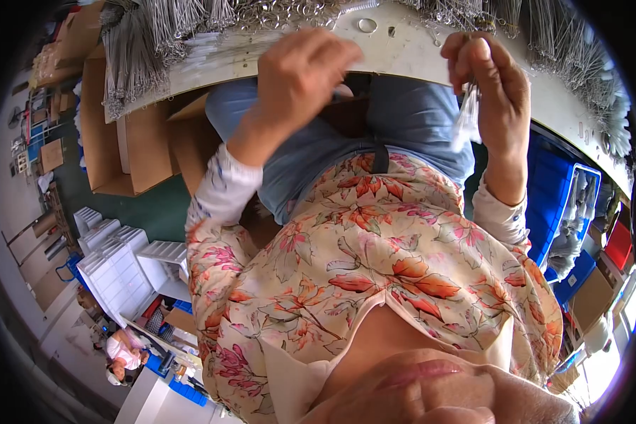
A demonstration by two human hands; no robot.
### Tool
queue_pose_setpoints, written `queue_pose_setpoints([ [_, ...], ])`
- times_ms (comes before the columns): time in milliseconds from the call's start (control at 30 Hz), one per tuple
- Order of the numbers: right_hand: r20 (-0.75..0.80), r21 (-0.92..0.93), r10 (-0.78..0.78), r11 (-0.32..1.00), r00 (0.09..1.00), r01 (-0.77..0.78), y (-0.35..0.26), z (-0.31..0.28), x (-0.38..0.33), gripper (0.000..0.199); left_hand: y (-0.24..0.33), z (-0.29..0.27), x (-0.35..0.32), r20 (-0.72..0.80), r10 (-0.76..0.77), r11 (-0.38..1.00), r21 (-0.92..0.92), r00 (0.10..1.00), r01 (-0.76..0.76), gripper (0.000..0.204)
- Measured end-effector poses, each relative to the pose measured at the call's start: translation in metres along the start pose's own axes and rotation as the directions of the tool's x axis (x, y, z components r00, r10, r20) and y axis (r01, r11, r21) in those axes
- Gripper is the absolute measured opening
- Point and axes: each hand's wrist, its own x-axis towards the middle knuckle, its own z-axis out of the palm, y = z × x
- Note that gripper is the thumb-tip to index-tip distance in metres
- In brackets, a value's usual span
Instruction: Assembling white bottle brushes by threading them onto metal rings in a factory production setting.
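White and curved, the table (403, 53) is arcing across the top of the view, with the person's two hands working at its near edge.

The left hand (305, 71) is curling loosely, knuckles toward the camera, its fingers bending down onto the table edge; whether anything is caught under them cannot be told. Its wrist is bending back, and the forearm is running down and to the left into a floral sleeve (222, 191).

The right hand (489, 85) is raised upright just below the table edge, well apart from the left one, its fingers drawn together and pinching the top of a small bunch of thin clear strips (466, 116), which is hanging straight down beside the palm. Its forearm is dropping steeply to the other floral cuff.

On the table beyond both hands, dense bundles of grey metal wires (141, 49) are fanning out along the far rim, thickest at the table's left and right ends, and a small metal ring (367, 25) is lying on the bare white between the hands.

Below the table, a blue apron or lap cloth (417, 120) is showing under the floral blouse. Left of the table, open cardboard boxes (113, 148) are standing on a green floor, with stacked white trays (120, 261) nearer; right of the table, blue plastic crates (562, 205) are sitting.
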Motion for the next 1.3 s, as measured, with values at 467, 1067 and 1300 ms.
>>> queue_pose_setpoints([
  [467, 0.377, 0.862, -0.055, 0.385, 0.925, -0.328, -0.027, 0.099, 0.021, 0.031, 0.059, -0.050, -0.016, 0.216, -0.483, 0.348, -0.842, 0.848, 0.412, 0.058],
  [1067, 0.331, -0.550, 0.136, 0.832, 0.934, 0.074, 0.025, 0.099, 0.259, 0.015, 0.019, -0.100, -0.438, 0.161, -0.975, 0.211, 0.425, 0.156, 0.880, 0.020],
  [1300, 0.300, -0.667, 0.282, 0.745, 0.911, -0.011, 0.021, 0.129, 0.283, 0.015, 0.062, 0.029, -0.557, 0.301, -0.897, 0.011, 0.748, -0.324, 0.664, 0.028],
])
